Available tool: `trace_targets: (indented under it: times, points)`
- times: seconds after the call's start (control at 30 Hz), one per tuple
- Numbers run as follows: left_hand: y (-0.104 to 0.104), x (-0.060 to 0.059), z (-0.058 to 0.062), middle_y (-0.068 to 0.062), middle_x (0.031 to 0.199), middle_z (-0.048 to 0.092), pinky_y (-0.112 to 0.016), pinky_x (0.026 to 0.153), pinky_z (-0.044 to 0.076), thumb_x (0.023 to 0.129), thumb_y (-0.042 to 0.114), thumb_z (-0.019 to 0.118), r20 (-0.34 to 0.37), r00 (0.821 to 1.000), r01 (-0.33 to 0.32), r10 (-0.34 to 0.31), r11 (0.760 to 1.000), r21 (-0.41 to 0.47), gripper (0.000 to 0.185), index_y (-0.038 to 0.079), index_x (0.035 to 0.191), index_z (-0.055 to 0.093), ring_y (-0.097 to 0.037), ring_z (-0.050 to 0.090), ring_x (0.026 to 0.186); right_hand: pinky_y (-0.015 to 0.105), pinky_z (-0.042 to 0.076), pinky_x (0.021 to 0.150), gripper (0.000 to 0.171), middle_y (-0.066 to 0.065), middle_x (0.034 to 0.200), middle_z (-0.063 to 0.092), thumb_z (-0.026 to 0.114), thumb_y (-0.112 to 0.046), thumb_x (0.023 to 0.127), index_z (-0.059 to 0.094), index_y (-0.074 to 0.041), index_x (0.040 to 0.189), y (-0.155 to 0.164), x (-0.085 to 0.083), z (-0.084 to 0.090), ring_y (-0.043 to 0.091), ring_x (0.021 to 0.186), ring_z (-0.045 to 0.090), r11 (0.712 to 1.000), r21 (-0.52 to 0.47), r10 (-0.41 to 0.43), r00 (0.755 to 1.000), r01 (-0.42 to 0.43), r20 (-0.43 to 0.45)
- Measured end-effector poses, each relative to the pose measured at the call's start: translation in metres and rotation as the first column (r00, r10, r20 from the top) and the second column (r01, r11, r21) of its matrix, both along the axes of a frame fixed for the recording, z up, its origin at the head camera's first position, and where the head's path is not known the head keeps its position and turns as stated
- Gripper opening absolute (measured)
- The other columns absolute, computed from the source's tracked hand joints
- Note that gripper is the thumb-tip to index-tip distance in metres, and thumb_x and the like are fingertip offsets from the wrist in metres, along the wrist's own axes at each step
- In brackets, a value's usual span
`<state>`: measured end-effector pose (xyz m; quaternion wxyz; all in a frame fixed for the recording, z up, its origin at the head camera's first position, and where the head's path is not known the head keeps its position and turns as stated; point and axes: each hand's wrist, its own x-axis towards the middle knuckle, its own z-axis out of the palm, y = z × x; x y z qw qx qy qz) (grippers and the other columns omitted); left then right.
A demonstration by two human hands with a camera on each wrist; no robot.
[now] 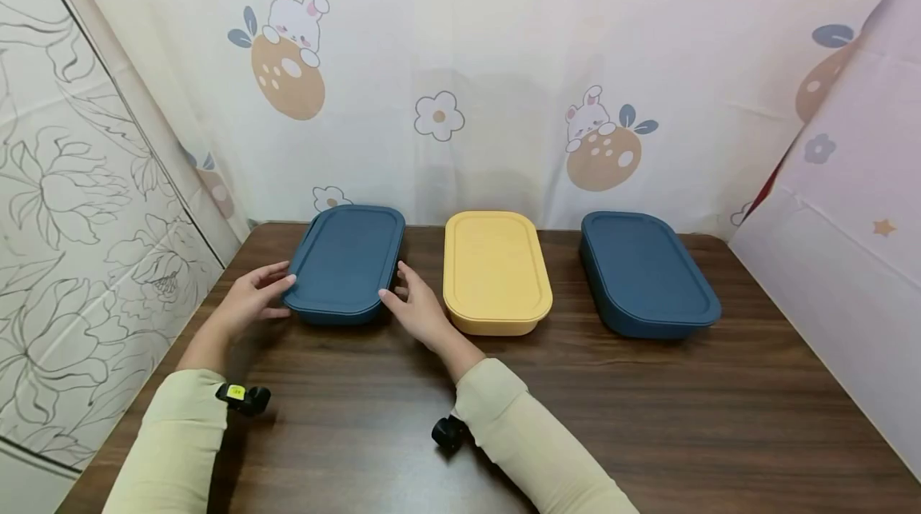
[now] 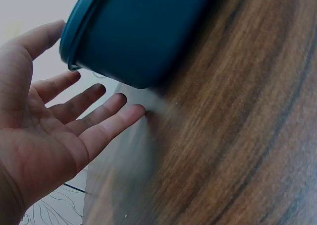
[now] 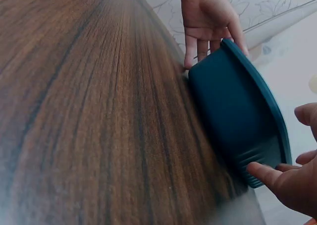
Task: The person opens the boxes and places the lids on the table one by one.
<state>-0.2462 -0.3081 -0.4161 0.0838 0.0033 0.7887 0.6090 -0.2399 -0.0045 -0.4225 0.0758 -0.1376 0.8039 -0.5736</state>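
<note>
A blue lidded lunch box (image 1: 348, 258) rests at the left of the table's far side, between my two hands. My left hand (image 1: 248, 300) is at its near left corner, the thumb by the lid's rim. In the left wrist view that hand's fingers (image 2: 106, 128) are spread and extended below the box (image 2: 143, 31). My right hand (image 1: 420, 310) is at the box's right side, thumb near the lid edge. The right wrist view has its fingers (image 3: 270, 175) loosely extended, one against the box's ridged end wall. Neither hand is curled round the box.
A yellow lidded lunch box (image 1: 496, 266) stands to the right, close to my right hand. Farther right sits a second blue lunch box (image 1: 647, 270). A printed curtain (image 1: 504, 98) hangs behind the brown wooden table (image 1: 345, 418), with a flower-patterned panel (image 1: 72, 202) at left.
</note>
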Motion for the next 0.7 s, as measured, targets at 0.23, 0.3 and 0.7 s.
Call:
trace_targets:
  times: [0.23, 0.3, 0.7]
  points:
    - [0.002, -0.001, -0.002, -0.031, 0.148, 0.027, -0.041, 0.084, 0.055, 0.103, 0.029, 0.049, 0.004, 1.000, 0.018, -0.018, 0.999, 0.028, 0.066, 0.001, 0.155, 0.017, -0.003, 0.058, 0.094, 0.040, 0.047, 0.099, 0.059, 0.011, 0.154, 0.034, 0.053, -0.025, 0.102, 0.028, -0.013, 0.154, -0.007, -0.006, -0.003, 0.026, 0.132, 0.045, 0.999, -0.035, -0.009, 0.999, 0.011, 0.035]
    - [0.003, 0.000, 0.000, -0.030, 0.145, 0.029, -0.042, 0.084, 0.055, 0.104, 0.024, 0.047, 0.006, 1.000, 0.018, -0.018, 0.999, 0.035, 0.063, 0.001, 0.155, 0.017, -0.002, 0.060, 0.091, 0.040, 0.048, 0.098, 0.059, 0.012, 0.153, 0.035, 0.054, -0.025, 0.102, 0.029, -0.013, 0.154, -0.008, -0.007, -0.003, 0.027, 0.132, 0.046, 0.999, -0.034, -0.007, 0.999, 0.009, 0.035]
    - [0.003, 0.002, -0.001, -0.032, 0.149, 0.025, -0.041, 0.081, 0.056, 0.104, 0.014, 0.042, 0.032, 0.999, 0.002, -0.005, 0.995, 0.104, 0.059, 0.002, 0.155, 0.016, -0.004, 0.062, 0.089, 0.041, 0.049, 0.096, 0.057, 0.013, 0.152, 0.036, 0.053, -0.024, 0.102, 0.029, -0.018, 0.154, -0.016, -0.012, -0.001, 0.028, 0.128, 0.049, 0.999, -0.039, -0.004, 0.998, 0.007, 0.058]
